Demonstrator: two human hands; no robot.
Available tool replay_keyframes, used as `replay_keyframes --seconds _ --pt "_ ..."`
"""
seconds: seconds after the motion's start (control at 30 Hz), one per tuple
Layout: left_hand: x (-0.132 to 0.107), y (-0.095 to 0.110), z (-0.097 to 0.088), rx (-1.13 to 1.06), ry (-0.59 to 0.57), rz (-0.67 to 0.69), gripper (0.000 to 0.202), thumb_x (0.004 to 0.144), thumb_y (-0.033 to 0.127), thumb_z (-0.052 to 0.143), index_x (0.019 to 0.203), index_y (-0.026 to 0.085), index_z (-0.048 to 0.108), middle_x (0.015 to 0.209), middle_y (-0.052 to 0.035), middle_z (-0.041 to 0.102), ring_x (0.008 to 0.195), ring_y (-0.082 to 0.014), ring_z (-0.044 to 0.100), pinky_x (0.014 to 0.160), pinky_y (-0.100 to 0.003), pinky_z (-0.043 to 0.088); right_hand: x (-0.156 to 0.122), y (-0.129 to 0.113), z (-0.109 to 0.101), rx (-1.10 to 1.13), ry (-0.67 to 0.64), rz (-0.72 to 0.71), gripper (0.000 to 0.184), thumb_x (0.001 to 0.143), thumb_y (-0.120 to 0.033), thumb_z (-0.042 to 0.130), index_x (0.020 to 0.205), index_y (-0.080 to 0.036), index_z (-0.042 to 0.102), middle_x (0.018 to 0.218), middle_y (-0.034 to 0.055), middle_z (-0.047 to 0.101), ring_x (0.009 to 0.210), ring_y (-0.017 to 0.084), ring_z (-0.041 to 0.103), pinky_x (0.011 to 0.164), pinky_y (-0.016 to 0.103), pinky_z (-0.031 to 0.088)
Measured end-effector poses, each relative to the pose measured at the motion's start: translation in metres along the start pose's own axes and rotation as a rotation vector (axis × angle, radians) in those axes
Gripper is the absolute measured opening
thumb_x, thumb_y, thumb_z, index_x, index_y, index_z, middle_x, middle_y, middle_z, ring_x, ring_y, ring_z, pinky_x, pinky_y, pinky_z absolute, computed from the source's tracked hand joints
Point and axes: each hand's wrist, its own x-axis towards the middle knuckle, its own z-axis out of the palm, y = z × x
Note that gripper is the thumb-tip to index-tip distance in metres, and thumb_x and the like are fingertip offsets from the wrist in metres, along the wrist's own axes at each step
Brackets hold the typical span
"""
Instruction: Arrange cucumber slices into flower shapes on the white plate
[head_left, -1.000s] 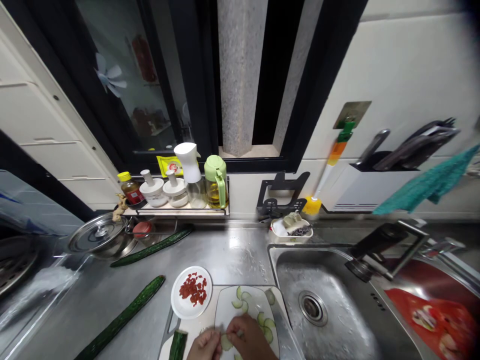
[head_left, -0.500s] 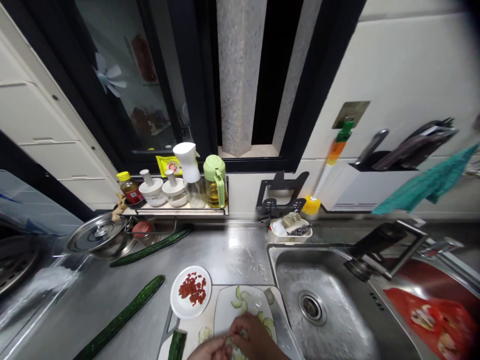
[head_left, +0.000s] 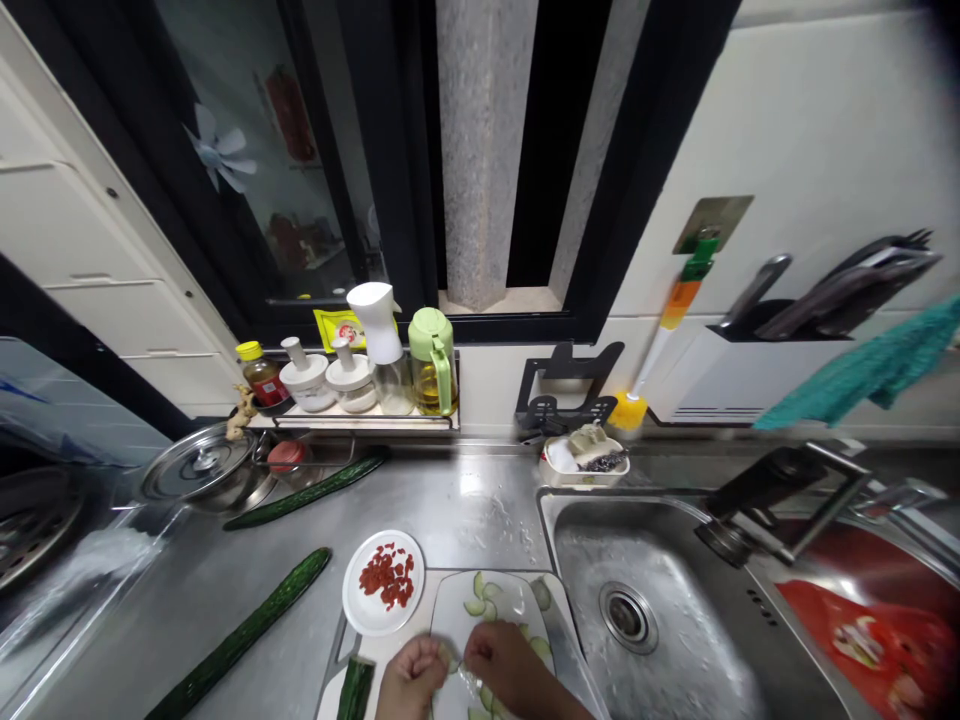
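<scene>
Over a white square plate [head_left: 448,600], my left hand [head_left: 411,680] pinches a thin cucumber slice [head_left: 451,657] between thumb and fingertips. My right hand [head_left: 511,668] is beside it, a small gap away, with its fingers pinched together; what they hold, if anything, is hidden. Curved pale-green cucumber slices [head_left: 475,607] lie along the plate's edge, partly covered by my right hand. The plate rests on a cutting board [head_left: 384,652]. On the board's left side lies a cut cucumber piece [head_left: 355,690].
A round white plate of red goji berries [head_left: 386,577] sits at the board's upper left. Two whole cucumbers [head_left: 247,630] lie on the steel counter. To the right is the sink [head_left: 675,600], with a red bag [head_left: 874,640] beyond. Behind stands a condiment rack [head_left: 367,422].
My hands were together over the plate; now they are apart. The left has shifted slightly left with a cucumber slice showing at its fingertips. The view has turned slightly.
</scene>
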Motion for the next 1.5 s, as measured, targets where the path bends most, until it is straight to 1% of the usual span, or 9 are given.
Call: replay_keyframes --seconds 0.1,0.3,0.57,0.8,0.93,1.03,1.13,1.3,1.5 --pt "-0.003 0.000 0.000 0.285 0.122 0.112 0.029 0.063 0.048 0.064 0.062 0.020 0.059 0.052 0.0070 0.048 0.052 -0.0085 0.040 0.054 -0.022 0.031 0.006 -0.004 0.000 -0.138 0.011 0.019 0.021 0.075 -0.013 0.051 0.073 -0.015 0.072 0.073 0.0060 0.074 0.071 0.015 0.064 0.065 0.024 0.042" --pt "0.000 -0.006 -0.001 0.730 0.302 0.372 0.021 0.075 0.036 0.049 0.061 0.022 0.055 0.063 0.0002 0.056 0.064 -0.0151 0.053 0.066 -0.026 0.040 0.021 -0.011 0.009 -0.362 0.013 0.008 0.026 0.077 -0.011 0.048 0.081 -0.015 0.073 0.088 0.0153 0.075 0.102 0.034 0.063 0.083 0.047 0.043" --pt "0.004 -0.013 0.000 0.836 0.375 0.443 0.017 0.079 0.028 0.049 0.067 0.022 0.059 0.070 -0.0052 0.063 0.070 -0.0203 0.060 0.071 -0.032 0.046 0.031 -0.009 0.018 -0.484 0.003 -0.100 0.021 0.081 -0.012 0.051 0.090 -0.012 0.070 0.093 0.0150 0.074 0.112 0.033 0.058 0.091 0.050 0.040" --pt "0.001 -0.016 -0.002 0.743 0.400 0.472 0.025 0.078 0.027 0.051 0.097 0.017 0.065 0.095 -0.0108 0.066 0.093 -0.0238 0.064 0.088 -0.036 0.049 0.030 0.001 0.019 -0.504 0.058 -0.106 0.017 0.084 -0.016 0.056 0.095 -0.014 0.068 0.105 0.0113 0.071 0.113 0.032 0.057 0.090 0.049 0.043" --pt "0.003 -0.023 -0.004 0.686 0.366 0.521 0.024 0.081 0.031 0.049 0.090 0.018 0.068 0.089 -0.0103 0.065 0.088 -0.0223 0.065 0.086 -0.036 0.051 0.024 0.027 0.035 -0.538 0.264 -0.148 0.014 0.082 -0.011 0.057 0.087 -0.019 0.067 0.095 0.0055 0.072 0.102 0.028 0.061 0.080 0.041 0.044" --pt "0.005 -0.030 -0.005 0.672 0.371 0.537 0.026 0.082 0.036 0.049 0.083 0.019 0.069 0.082 -0.0086 0.063 0.073 -0.0198 0.063 0.074 -0.034 0.053 0.017 0.050 0.056 -0.570 0.605 -0.390 0.011 0.072 -0.017 0.070 0.079 -0.023 0.063 0.084 -0.0018 0.071 0.089 0.023 0.062 0.070 0.035 0.040" --pt "0.007 -0.035 -0.005 0.649 0.394 0.558 0.027 0.083 0.038 0.049 0.081 0.019 0.069 0.082 -0.0073 0.063 0.064 -0.0165 0.059 0.064 -0.030 0.052 0.010 0.060 0.072 -0.644 0.787 -0.609 0.014 0.076 -0.029 0.066 0.089 -0.025 0.063 0.086 -0.0064 0.071 0.089 0.022 0.060 0.071 0.037 0.037" --pt "0.007 -0.036 -0.004 0.629 0.423 0.553 0.026 0.082 0.040 0.052 0.081 0.020 0.069 0.082 -0.0073 0.063 0.070 -0.0173 0.061 0.064 -0.028 0.052 0.003 0.058 0.073 -0.688 0.863 -0.663 0.027 0.094 -0.030 0.037 0.097 -0.025 0.063 0.092 -0.0064 0.075 0.091 0.021 0.060 0.074 0.038 0.038" --pt "0.005 -0.033 -0.002 0.632 0.424 0.544 0.028 0.082 0.041 0.052 0.083 0.019 0.069 0.082 -0.0079 0.064 0.078 -0.0204 0.064 0.078 -0.034 0.053 0.002 0.059 0.071 -0.716 0.868 -0.637 0.034 0.096 -0.029 0.029 0.097 -0.024 0.063 0.094 -0.0096 0.075 0.089 0.020 0.064 0.071 0.041 0.041"
